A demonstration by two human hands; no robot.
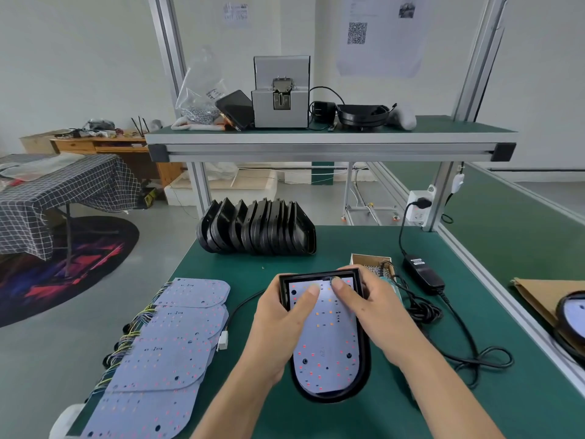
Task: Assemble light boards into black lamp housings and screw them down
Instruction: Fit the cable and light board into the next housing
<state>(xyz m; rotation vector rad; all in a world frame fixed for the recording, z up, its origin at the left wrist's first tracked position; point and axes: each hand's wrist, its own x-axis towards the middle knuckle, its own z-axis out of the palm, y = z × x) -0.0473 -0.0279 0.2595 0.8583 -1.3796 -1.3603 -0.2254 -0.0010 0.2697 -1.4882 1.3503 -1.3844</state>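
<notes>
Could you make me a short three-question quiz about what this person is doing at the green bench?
1. True or false: both thumbs press on the light board lying inside the black housing.
2. Where do the spare light boards lie? A) left of the hands B) on the upper shelf C) on the floor
3. Fill in: the empty housings stand in a row at the ____ edge of the bench.

Key: 1 true; 2 A; 3 far.

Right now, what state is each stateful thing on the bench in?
Black housing: flat on mat, light board seated inside.
Left hand: gripping housing edge, thumb on board.
Right hand: gripping housing, thumb pressing board.
Spare boards: overlapping row, loose.
Empty housings: stacked on edge.
Screw box: open.
Wall plug: plugged in.
</notes>
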